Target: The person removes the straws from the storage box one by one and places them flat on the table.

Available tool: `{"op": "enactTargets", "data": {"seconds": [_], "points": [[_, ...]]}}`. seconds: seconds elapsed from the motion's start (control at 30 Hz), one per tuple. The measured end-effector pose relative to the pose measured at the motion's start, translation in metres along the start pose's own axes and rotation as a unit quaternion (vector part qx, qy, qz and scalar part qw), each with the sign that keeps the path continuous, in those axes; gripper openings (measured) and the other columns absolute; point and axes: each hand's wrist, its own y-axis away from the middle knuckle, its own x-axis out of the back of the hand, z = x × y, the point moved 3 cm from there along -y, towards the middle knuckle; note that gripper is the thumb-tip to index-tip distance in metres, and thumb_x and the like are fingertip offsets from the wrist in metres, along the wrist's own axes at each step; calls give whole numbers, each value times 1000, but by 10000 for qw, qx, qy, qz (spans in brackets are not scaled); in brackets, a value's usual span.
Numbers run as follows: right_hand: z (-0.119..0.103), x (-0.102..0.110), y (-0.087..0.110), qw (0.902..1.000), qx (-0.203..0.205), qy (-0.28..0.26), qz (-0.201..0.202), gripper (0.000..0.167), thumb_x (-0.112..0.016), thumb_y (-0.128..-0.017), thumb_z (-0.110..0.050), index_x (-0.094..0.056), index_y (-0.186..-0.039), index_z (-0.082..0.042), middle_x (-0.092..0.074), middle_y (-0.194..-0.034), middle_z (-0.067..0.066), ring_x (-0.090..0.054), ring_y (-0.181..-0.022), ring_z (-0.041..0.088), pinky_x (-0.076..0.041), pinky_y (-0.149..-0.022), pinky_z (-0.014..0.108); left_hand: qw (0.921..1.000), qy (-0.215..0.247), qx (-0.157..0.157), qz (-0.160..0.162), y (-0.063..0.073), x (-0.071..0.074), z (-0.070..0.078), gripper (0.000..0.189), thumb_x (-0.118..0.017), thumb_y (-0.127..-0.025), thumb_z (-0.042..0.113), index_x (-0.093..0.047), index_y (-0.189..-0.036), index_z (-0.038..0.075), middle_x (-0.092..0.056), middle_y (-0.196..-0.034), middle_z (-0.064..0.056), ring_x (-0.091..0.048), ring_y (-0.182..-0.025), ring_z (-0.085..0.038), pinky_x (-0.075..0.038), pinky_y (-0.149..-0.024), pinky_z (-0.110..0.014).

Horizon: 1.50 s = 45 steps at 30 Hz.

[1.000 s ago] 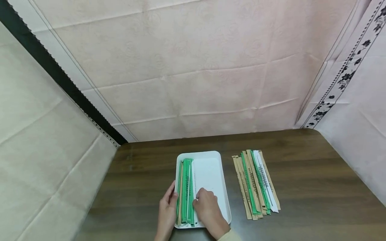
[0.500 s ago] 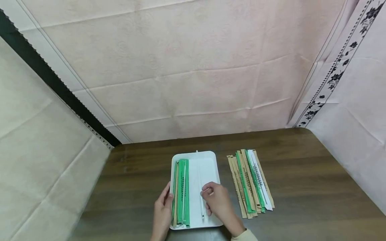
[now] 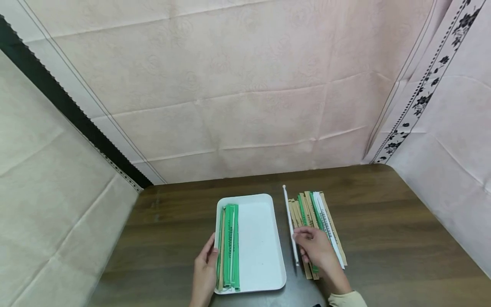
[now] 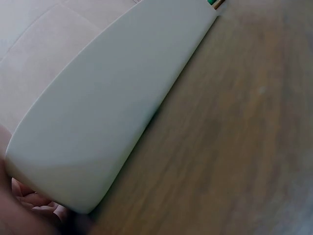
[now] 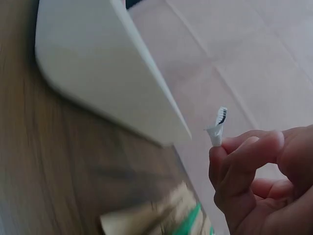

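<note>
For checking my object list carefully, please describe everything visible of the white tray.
The tray is white, smooth, rectangular, perhaps plastic, with rounded corners and raised rim. It lies face up on the brown table. Green and tan wrapped sticks lie lengthwise on its left side; the left hand holds that edge.

Our left hand (image 3: 205, 270) touches the left edge of the white tray (image 3: 256, 243), where slim green and brown packets (image 3: 231, 245) lie. Our right hand (image 3: 315, 248) pinches a slim white stick (image 3: 287, 208) beside the fanned, multicoloured packet pile (image 3: 306, 209) on the wooden table (image 3: 172, 238).
</note>
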Motion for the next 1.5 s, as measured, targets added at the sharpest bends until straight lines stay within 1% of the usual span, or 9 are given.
{"op": "enactTargets", "data": {"seconds": [0.3,0.47,0.53,0.7,0.97,1.1,1.23,1.43,1.5], "points": [[14,48,-8,9968,-69,777,176,23,-64,-101,-3,-67,-120,9,-63,-75,7,-49,-48,14,-43,-44,27,10000,36,-13,3,0,0,-1,48,-46,-113,12,-44,-162,11,-51,-158,-18,-58,-125,-29,-52,-86,-23],[16,65,-14,9862,20,1616,371,23,-61,-101,-7,-70,-117,7,-67,-81,6,-52,-49,17,-45,-46,30,10000,31,8,-26,-1,0,-2,49,-46,-114,14,-43,-162,12,-51,-158,-19,-59,-124,-28,-53,-85,-24],[15,69,-16,9794,61,1969,448,23,-61,-101,-8,-71,-116,6,-67,-83,6,-53,-53,17,-45,-50,31,10000,31,6,-17,-1,0,-2,48,-46,-114,14,-43,-162,12,-51,-158,-19,-59,-125,-28,-53,-86,-24],[16,76,-18,9684,100,2423,583,23,-63,-100,-10,-71,-114,6,-68,-88,8,-56,-67,19,-46,-58,34,10000,34,-6,1,-1,0,-2,48,-46,-113,13,-44,-162,12,-52,-157,-18,-59,-124,-27,-52,-86,-24],[20,79,-13,9662,121,2506,597,22,-63,-102,-14,-72,-113,2,-69,-85,7,-57,-54,18,-46,-50,33,10000,72,12,3,0,0,0,48,-45,-113,12,-44,-162,11,-51,-158,-18,-58,-125,-28,-52,-87,-23],[13,75,-9,9619,340,2620,700,23,-64,-103,-18,-73,-112,2,-72,-88,7,-58,-60,18,-46,-54,34,10000,26,14,26,1,0,0,48,-45,-113,11,-44,-161,11,-51,-159,-18,-57,-127,-28,-51,-88,-22],[-2,59,-3,9611,650,2577,748,23,-66,-103,-19,-73,-110,1,-72,-89,7,-58,-66,17,-46,-58,34,10000,14,11,12,1,0,1,48,-45,-113,12,-44,-162,11,-51,-158,-18,-58,-127,-29,-52,-87,-22],[-14,9,10,9882,556,1390,317,13,-64,-101,-10,-69,-109,-2,-70,-82,10,-59,-48,19,-53,-45,36,10000,74,-15,-20,1,0,1,48,-45,-113,12,-44,-162,11,-51,-158,-18,-58,-126,-28,-52,-87,-24],[-15,-10,13,9939,508,971,93,12,-65,-99,-4,-69,-109,0,-70,-81,12,-58,-48,20,-54,-44,37,10000,81,-23,-11,1,0,0,49,-46,-113,11,-44,-162,11,-51,-158,-18,-58,-126,-29,-52,-87,-24]]}}
